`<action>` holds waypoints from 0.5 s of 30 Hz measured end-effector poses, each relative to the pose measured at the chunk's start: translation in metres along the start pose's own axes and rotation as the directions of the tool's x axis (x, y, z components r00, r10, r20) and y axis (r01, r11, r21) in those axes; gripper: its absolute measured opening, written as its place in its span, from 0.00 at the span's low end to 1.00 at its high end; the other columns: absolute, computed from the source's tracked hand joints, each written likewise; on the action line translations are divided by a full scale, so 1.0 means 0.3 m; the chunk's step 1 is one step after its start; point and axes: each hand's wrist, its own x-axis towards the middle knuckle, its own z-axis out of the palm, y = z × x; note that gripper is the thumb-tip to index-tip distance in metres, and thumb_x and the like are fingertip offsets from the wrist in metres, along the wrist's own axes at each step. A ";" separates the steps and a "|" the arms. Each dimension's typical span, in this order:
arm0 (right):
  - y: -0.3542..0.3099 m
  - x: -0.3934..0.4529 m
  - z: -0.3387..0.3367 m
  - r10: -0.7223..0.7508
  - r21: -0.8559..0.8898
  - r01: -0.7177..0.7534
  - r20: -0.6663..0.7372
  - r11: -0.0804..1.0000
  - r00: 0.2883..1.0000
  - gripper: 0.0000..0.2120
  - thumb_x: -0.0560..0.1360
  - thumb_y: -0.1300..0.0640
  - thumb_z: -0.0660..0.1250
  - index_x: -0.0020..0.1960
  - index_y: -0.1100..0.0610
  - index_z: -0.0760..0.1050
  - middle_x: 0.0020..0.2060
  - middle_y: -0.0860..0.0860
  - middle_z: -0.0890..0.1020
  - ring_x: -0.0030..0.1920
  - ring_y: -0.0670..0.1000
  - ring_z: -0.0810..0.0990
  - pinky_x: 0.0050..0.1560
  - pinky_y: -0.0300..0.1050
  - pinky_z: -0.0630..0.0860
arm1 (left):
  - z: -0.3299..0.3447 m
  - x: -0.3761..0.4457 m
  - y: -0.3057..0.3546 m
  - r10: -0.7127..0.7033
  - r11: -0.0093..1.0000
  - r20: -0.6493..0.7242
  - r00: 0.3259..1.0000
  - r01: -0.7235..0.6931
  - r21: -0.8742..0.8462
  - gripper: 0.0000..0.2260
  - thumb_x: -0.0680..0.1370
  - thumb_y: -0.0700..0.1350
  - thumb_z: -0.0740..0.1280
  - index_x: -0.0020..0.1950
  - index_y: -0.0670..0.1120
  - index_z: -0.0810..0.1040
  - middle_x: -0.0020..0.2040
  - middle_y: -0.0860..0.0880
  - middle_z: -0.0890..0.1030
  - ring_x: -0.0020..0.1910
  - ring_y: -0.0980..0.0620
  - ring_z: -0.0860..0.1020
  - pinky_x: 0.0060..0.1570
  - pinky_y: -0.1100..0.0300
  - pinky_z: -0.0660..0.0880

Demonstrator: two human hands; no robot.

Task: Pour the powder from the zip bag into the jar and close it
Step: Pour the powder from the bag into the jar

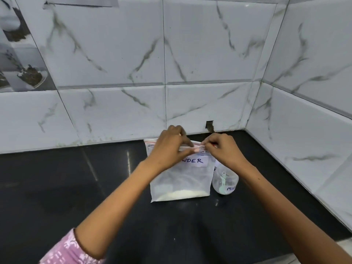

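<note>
A clear zip bag (181, 180) stands upright on the black counter, with white powder settled along its bottom and a white label reading "WDER" partly covered. My left hand (169, 147) pinches the red zip strip at the bag's top from the left. My right hand (222, 149) pinches the same strip at its right end. Just right of the bag stands a small clear jar (225, 181) with no lid on it, a pale green spoon inside and a partly hidden handwritten label.
The black counter (76, 187) runs into a corner of white marble-pattern wall tiles (209, 63) behind and on the right. A small dark notch (209, 125) shows in the tile behind the bag. The counter's front edge (323, 250) is at lower right.
</note>
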 end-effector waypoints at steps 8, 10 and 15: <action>0.037 -0.038 -0.035 -0.011 0.141 0.011 -0.002 0.990 1.000 0.17 0.70 0.74 0.63 0.50 0.57 0.82 0.43 0.47 0.84 0.43 0.42 0.80 0.43 0.26 0.73 | 0.143 0.054 0.118 -0.064 0.998 -0.154 0.986 0.060 -0.035 0.06 0.73 0.46 0.69 0.48 0.46 0.82 0.47 0.48 0.81 0.49 0.48 0.76 0.48 0.58 0.63; 0.053 -0.047 -0.032 0.008 0.237 0.001 -0.037 0.972 0.999 0.14 0.70 0.73 0.66 0.50 0.59 0.79 0.45 0.50 0.83 0.45 0.45 0.82 0.46 0.30 0.76 | 0.154 0.058 0.128 -0.089 0.995 -0.192 0.977 0.078 -0.062 0.04 0.72 0.42 0.69 0.45 0.45 0.80 0.43 0.48 0.82 0.45 0.47 0.77 0.46 0.58 0.64; 0.099 -0.068 -0.014 0.125 0.307 -0.049 -0.235 0.950 0.964 0.12 0.67 0.67 0.75 0.43 0.55 0.76 0.38 0.50 0.81 0.37 0.45 0.82 0.39 0.27 0.76 | 0.158 0.064 0.128 -0.126 0.980 -0.225 0.966 0.086 -0.182 0.04 0.72 0.38 0.70 0.44 0.45 0.82 0.41 0.48 0.84 0.44 0.48 0.77 0.44 0.59 0.65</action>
